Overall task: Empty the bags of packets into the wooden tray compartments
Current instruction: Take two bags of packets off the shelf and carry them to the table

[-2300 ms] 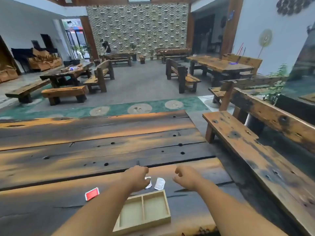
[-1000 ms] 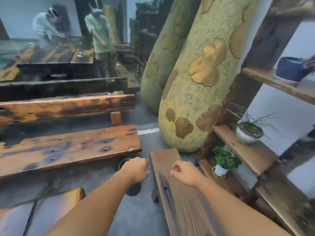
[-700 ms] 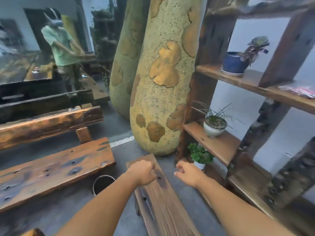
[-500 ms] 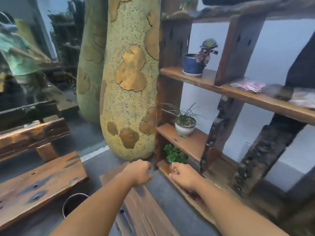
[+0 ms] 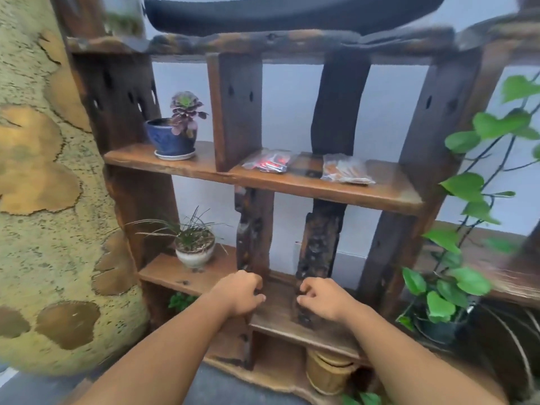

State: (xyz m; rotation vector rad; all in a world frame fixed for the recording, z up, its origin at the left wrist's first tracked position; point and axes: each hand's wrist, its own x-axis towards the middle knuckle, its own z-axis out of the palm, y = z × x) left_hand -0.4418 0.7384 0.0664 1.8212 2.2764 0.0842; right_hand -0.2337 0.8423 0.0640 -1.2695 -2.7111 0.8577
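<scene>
The red bag (image 5: 268,163) and orange bag (image 5: 346,172) at centre frame look light, floppy and slippery, best pinched at an edge; left hand (image 5: 239,293) and right hand (image 5: 324,299) below are curled, empty.

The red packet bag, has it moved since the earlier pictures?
No. The red packet bag lies on the same shelf board, right of the post beside the blue pot.

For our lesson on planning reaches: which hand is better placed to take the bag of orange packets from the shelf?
Right, probably. The right hand is almost straight below the orange bag; the left hand sits nearer the red bag.
</scene>
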